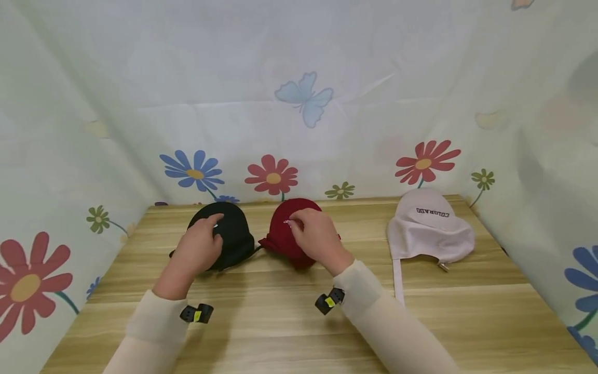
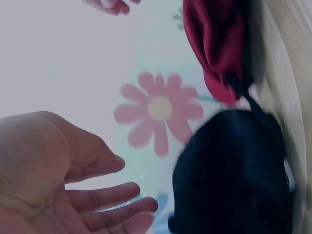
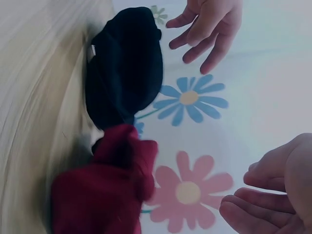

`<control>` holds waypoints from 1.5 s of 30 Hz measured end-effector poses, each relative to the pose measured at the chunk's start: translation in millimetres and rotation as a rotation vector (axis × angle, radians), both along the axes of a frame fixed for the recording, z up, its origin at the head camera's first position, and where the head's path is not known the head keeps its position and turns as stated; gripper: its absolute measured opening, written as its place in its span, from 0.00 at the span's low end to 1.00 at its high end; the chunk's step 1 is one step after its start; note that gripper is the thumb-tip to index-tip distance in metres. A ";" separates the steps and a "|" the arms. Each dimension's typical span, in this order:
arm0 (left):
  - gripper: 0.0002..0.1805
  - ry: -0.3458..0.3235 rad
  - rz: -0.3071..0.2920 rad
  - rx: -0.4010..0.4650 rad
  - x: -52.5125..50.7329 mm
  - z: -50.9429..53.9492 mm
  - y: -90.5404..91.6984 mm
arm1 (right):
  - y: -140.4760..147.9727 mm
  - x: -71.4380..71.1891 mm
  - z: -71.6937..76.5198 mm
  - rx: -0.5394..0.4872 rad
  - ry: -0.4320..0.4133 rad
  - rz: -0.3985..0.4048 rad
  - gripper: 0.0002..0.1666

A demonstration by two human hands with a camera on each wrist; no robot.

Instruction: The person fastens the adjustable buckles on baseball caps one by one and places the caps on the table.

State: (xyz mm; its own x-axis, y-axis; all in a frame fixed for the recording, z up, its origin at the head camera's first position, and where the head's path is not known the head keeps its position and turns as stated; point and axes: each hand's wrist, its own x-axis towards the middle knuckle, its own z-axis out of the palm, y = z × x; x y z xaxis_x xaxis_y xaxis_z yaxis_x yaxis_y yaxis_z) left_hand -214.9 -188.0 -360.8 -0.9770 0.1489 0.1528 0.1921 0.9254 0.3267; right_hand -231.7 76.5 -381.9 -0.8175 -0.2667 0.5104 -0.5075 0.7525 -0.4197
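A black cap sits at the back left of the wooden table, and a dark red cap with small white lettering is just to its right. Above the black cap is my left hand, its fingers loosely bent and holding nothing; the left wrist view shows a gap between this hand and the black cap. My right hand hovers over the red cap, with thumb and fingers relaxed. In the right wrist view, that hand is apart from the red cap.
A pale pink cap marked COLORADO lies at the back right, its strap trailing toward the front. White cloth printed with flowers and a butterfly encloses the table at the back and sides.
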 end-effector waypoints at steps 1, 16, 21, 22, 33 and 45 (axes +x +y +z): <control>0.28 0.003 -0.008 0.004 0.5 0.3 5.5 | 4.0 2.6 1.0 -0.003 0.018 -0.009 0.10; 0.27 0.040 -0.093 0.109 4.6 -1.0 77.3 | 57.7 28.0 0.9 -0.047 0.185 -0.104 0.05; 0.29 0.020 -0.131 0.151 7.2 -3.6 97.8 | 75.9 34.5 -5.4 -0.062 0.223 -0.150 0.04; 0.29 0.011 -0.139 0.165 7.9 -3.5 102.3 | 79.9 35.3 -7.2 -0.065 0.224 -0.159 0.04; 0.20 0.043 -0.235 0.358 2.3 -21.9 153.0 | 127.3 42.0 -17.9 -0.044 0.243 -0.243 0.05; 0.21 -0.105 -0.347 0.402 -10.6 -40.0 194.3 | 175.7 47.3 -20.3 -0.042 0.251 -0.320 0.06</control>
